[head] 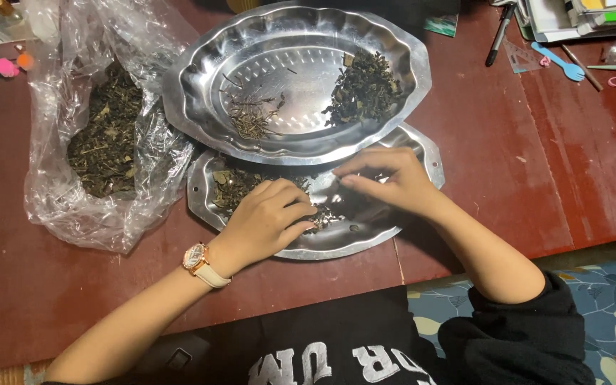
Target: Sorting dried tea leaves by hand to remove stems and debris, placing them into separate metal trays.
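My left hand [269, 217] rests in the lower steel tray [365, 232], fingers curled and pinching at small dried leaf bits; a watch with a pale strap is on that wrist. My right hand [386, 178] reaches in from the right, fingertips together on the same tray's dried leaves [233, 187]. An upper oval steel tray [194, 93] overlaps the lower one and holds a heap of dark dried leaves [363, 89] on the right and a small pile of stems [251, 121] on the left.
A clear plastic bag [73, 43] of dried leaves lies at the left on the dark red table [550, 164]. Pens, a blue plastic spoon [557, 60] and stacked papers sit at the back right. A patterned blue floor mat shows at the lower right.
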